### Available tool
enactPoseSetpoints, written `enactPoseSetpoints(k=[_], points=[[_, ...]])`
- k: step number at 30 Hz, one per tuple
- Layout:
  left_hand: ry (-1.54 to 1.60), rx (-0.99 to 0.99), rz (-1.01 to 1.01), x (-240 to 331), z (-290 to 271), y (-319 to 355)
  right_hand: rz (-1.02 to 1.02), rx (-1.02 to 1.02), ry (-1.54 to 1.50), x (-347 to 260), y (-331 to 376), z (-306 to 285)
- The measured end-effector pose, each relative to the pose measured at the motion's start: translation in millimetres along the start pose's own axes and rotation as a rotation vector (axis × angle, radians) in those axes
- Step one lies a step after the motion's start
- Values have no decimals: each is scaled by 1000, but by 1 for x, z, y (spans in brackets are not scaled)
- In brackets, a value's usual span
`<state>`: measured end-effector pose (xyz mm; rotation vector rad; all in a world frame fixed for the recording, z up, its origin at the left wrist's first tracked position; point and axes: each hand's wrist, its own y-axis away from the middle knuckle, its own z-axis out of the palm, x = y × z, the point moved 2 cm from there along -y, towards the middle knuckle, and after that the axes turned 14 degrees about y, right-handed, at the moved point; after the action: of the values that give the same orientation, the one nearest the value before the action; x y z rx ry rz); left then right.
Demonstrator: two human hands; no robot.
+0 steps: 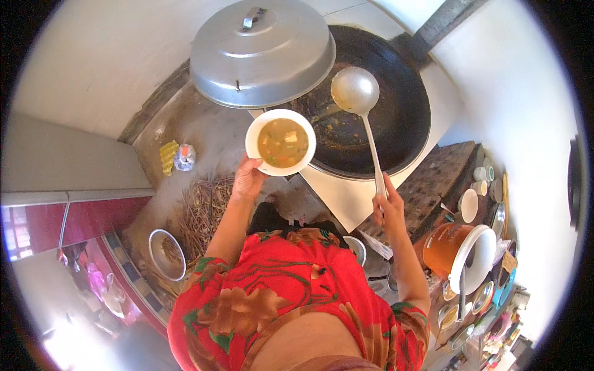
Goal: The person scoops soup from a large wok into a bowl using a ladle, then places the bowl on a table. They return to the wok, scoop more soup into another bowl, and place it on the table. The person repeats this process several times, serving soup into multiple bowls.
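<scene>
My left hand (pixel 249 178) grips the rim of a white bowl (pixel 252 146) at its near left side. Brownish soup (pixel 283 143) with pale and orange chunks fills much of the bowl. In my right hand (pixel 389 207) is the long handle of a metal ladle (pixel 355 90), fingers wrapped round it. The ladle's wide round head hangs over a large black wok (pixel 396 117), whose inside shows only wet residue and a few scraps. A big domed metal lid (pixel 263 52) covers the wok's far left part, with the bowl just in front of it.
A white stove top (pixel 346 210) surrounds the wok. Dry sticks (pixel 207 207) and a metal basin (pixel 167 255) lie on the floor at left. Beside the stove at right are a brick ledge (pixel 433 185), an orange pot (pixel 440 250) and several bowls and dishes.
</scene>
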<state>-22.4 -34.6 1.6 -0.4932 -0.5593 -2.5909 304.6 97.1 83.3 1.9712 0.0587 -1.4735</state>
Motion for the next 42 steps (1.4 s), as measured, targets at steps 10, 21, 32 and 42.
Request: enactPoseSetpoints(k=[10,21,32,42], points=[[68,43,86,30,-24,47,-218,356,1091,61,-191,-42],[53,80,93,40,-31,70,29,-190,677,46,-175,-25],[65,85,80,21,-39,54,216,-399,101,16,-51,-35],[-11,35,25,7,-19,29,-148,-134,488,-29,32,-27]])
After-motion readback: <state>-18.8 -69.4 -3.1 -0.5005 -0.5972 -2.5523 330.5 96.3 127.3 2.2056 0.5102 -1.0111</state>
